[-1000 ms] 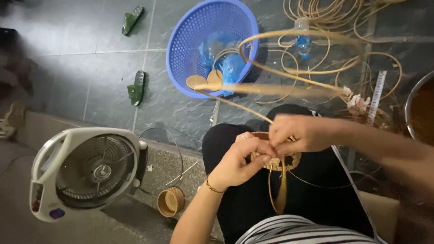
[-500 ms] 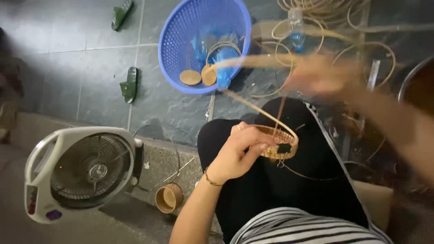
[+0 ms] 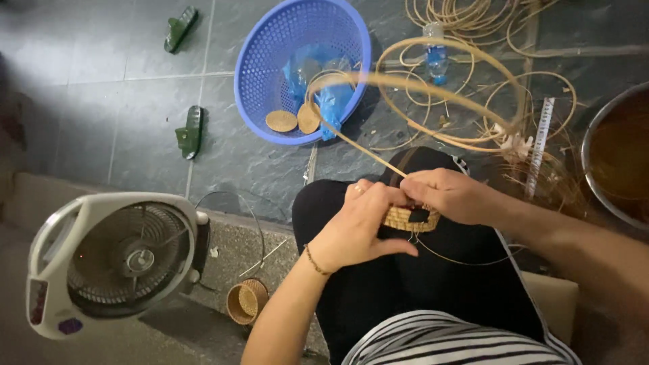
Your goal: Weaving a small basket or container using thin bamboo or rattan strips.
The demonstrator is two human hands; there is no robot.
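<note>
On my lap, over black trousers, my left hand [image 3: 362, 226] holds a small woven rattan piece [image 3: 405, 217] from the left. My right hand [image 3: 454, 195] grips the same piece from the right and pinches a long rattan strand [image 3: 419, 81]. That strand runs up from my fingers and loops in a wide arc above my knee. Part of the woven piece is hidden under my fingers.
A blue plastic basket [image 3: 267, 74] with woven discs and blue bags stands on the grey tiled floor. Coils of rattan [image 3: 466, 17], a small bottle [image 3: 437, 57], a measuring tape [image 3: 541, 145] and a metal basin [image 3: 595, 145] lie to the right. A white fan [image 3: 115, 260], a small woven cup [image 3: 245, 301] and green sandals [image 3: 190, 132] are to the left.
My right hand, which had pulled the strand up and away to the right, has come back down onto the woven piece. My left hand stayed on it.
</note>
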